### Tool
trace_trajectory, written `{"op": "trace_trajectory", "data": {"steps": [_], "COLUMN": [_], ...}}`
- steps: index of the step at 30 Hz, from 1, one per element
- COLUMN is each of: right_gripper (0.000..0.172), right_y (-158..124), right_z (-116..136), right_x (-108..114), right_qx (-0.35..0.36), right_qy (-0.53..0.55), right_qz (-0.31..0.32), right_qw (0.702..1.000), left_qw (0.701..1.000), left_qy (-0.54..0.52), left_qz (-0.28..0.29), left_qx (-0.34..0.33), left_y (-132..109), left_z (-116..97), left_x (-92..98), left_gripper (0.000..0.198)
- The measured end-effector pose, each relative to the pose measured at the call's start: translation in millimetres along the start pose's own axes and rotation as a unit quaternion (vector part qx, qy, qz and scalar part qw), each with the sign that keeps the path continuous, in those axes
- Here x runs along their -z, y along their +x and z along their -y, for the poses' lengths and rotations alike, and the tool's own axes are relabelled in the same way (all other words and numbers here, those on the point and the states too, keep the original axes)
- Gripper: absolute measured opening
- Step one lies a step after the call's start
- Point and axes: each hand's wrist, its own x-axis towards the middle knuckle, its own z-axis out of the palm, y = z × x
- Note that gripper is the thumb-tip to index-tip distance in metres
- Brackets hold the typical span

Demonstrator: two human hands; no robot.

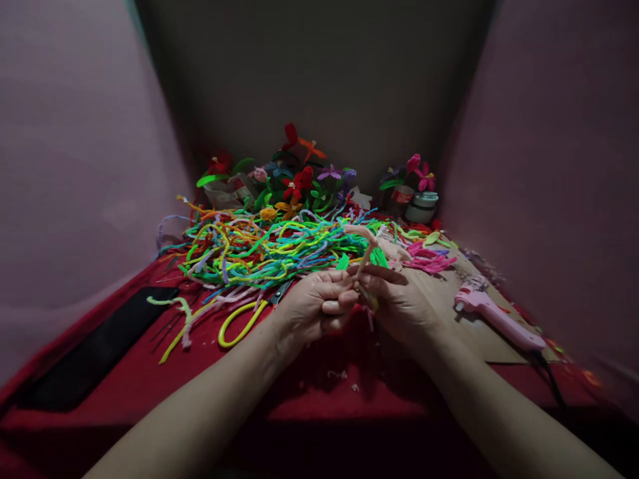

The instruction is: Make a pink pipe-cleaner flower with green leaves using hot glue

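- Surface (pixel 124 386), red-clothed; pale scraps (pixel 337 374) lie near its front edge.
- Left hand (pixel 317 299), fingers curled, pinching the foot of a pale pink fuzzy strip (pixel 368 256).
- Right hand (pixel 394 296), thumb and fingers closed on the same strip, contact partly hidden; strip rises between both hands, its top bent over leftward.
- Black flat object (pixel 94 352), lying slantwise at left.
- Scissors (pixel 278 295), yellow-handled, just beside the left hand.
- Glue gun (pixel 499 319), pink, lying on a brown sheet (pixel 439 286) at right.
- Heap of fuzzy stems (pixel 269 246), green, yellow, blue, orange and lilac, beyond the hands.
- Bright pink pieces (pixel 432 259), right of the heap.
- Jar (pixel 422 207), lidded, at right rear.
- Fuzzy flowers, including a red bloom (pixel 298 185), behind the heap.
- Dark wall (pixel 319 66), at back.
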Motion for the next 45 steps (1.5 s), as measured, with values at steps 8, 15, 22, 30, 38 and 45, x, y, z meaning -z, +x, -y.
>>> {"op": "trace_trajectory", "data": {"steps": [8,15,22,30,38,45], "right_gripper": [0.003,0.008,0.006,0.008,0.014,0.013], "right_y": [-2,-6,-3,-7,-6,-4], "right_z": [-2,2,-9,-3,-4,-1], "right_x": [-3,-6,-2,-8,-3,-7], "right_qx": [0.067,0.092,0.091,0.118,0.036,0.054], "right_qy": [-0.075,-0.140,-0.085,-0.180,-0.089,-0.078], "right_qz": [-0.055,-0.070,-0.064,-0.043,-0.029,-0.022], "right_qw": [0.993,0.983,0.990,0.976,0.995,0.995], "left_qw": [0.926,0.804,0.583,0.733,0.977,0.996], "left_qy": [0.294,0.482,0.696,0.549,0.129,0.050], "left_qz": [-0.188,-0.247,-0.231,-0.278,-0.139,-0.053], "left_qx": [-0.142,-0.244,-0.350,-0.290,-0.101,-0.048], "left_y": [1,4,5,2,0,-3], "left_z": [9,19,28,18,7,3], "left_x": [-13.0,-8.1,-1.2,-5.6,-9.1,-5.3], "left_gripper": [0.017,0.014,0.014,0.009,0.016,0.014]}}
